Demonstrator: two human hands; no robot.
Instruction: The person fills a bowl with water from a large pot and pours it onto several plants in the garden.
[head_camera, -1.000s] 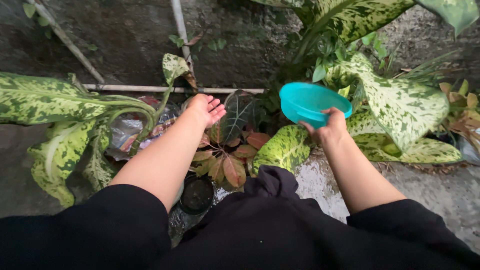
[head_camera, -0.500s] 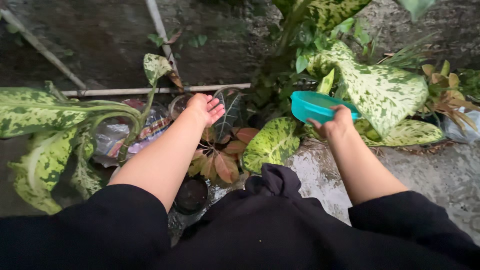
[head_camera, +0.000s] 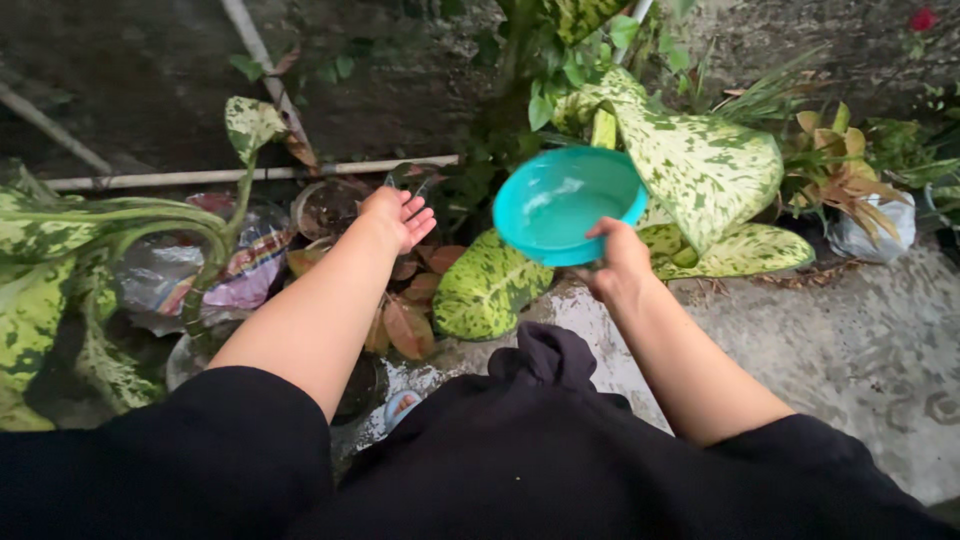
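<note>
Gripping the near rim of a round turquoise plastic bowl (head_camera: 562, 203) at centre frame, the right hand (head_camera: 618, 262) tips its mouth back toward the camera, a little water inside; the left hand (head_camera: 397, 215), open-palmed and empty, hangs left of the bowl, well apart, over the reddish-leaved potted plant (head_camera: 410, 310) between both arms
</note>
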